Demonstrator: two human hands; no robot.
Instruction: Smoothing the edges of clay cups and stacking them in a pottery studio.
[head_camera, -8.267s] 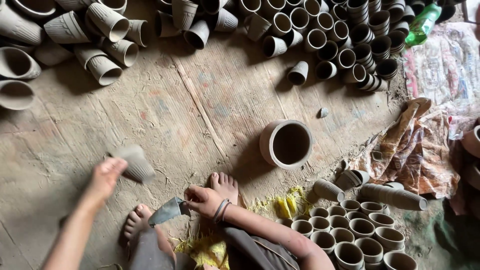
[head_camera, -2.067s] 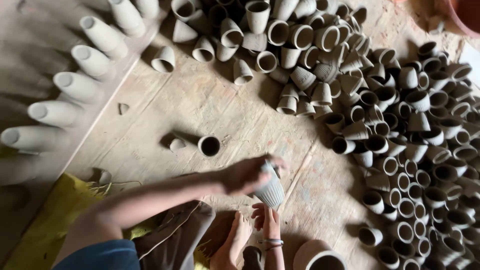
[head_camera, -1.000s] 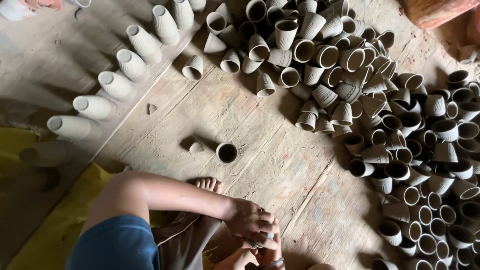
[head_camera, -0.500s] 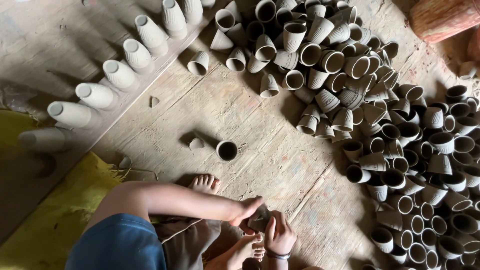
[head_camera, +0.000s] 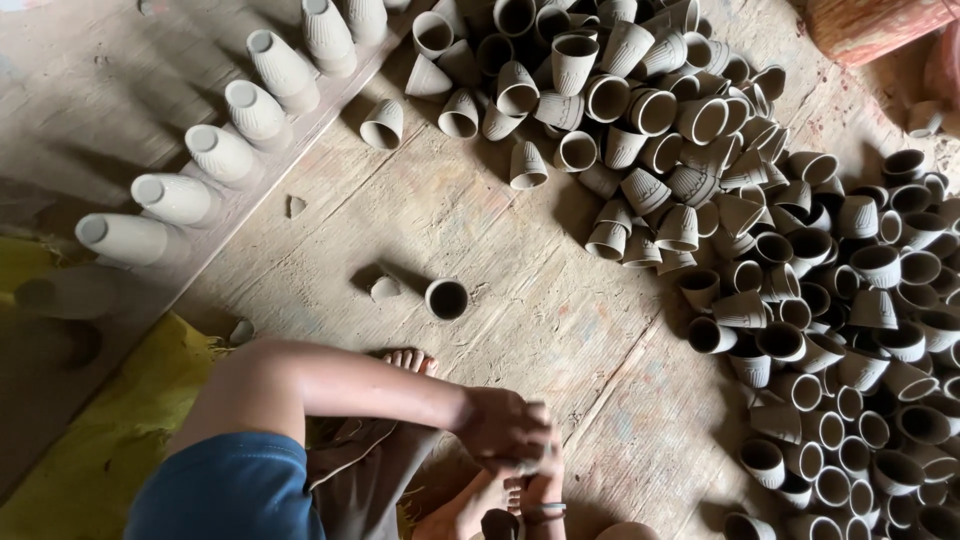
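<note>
I sit on the floor with both hands together in front of my feet. My left hand (head_camera: 505, 432) reaches in from the left, fingers curled down over a small grey clay cup that it almost wholly hides. Just below it, my right hand (head_camera: 545, 482), a bangle on its wrist, presses up against the left; what it holds is hidden. A single upright clay cup (head_camera: 446, 298) stands apart on the floor beyond my toes (head_camera: 410, 360), with a small tipped piece (head_camera: 385, 288) beside it.
A big heap of several grey clay cups (head_camera: 760, 200) covers the right side and the top. Tall pale stacks of cups (head_camera: 220, 152) lie in a row on a plank at left. A yellow cloth (head_camera: 100, 450) lies at lower left, and a reddish pot (head_camera: 860, 25) at top right.
Earlier my left hand held a ribbed cup out over the floor, then drew it back to my feet. Now the left hand has closed over it and the right hand sits lower.
</note>
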